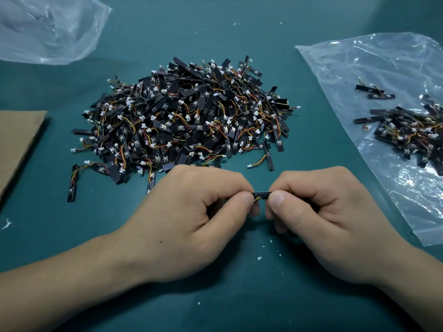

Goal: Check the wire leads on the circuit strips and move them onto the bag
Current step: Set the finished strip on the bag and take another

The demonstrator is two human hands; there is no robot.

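both hands low over the teal desk, near edge. left hand and right hand each pinch one end of a single black circuit strip, held level between them, just off the desk. thumb and forefinger clamped tight on it on both sides, other fingers curled under. yellow/orange wire lead shows at the strip's left end, tucked by the left thumb; can't tell its connector from here.

big loose pile of strips sits mid-desk just beyond the hands, black boards tangled with red/orange/yellow leads and white plugs, a few strays spilled at its left and right edges.

clear bag lies flat on the right, well apart from the pile. smaller heap of strips on it, toward its right side, plus two loose ones further back.

second clear bag crumpled top left; contents not visible. cardboard sheet at left edge.
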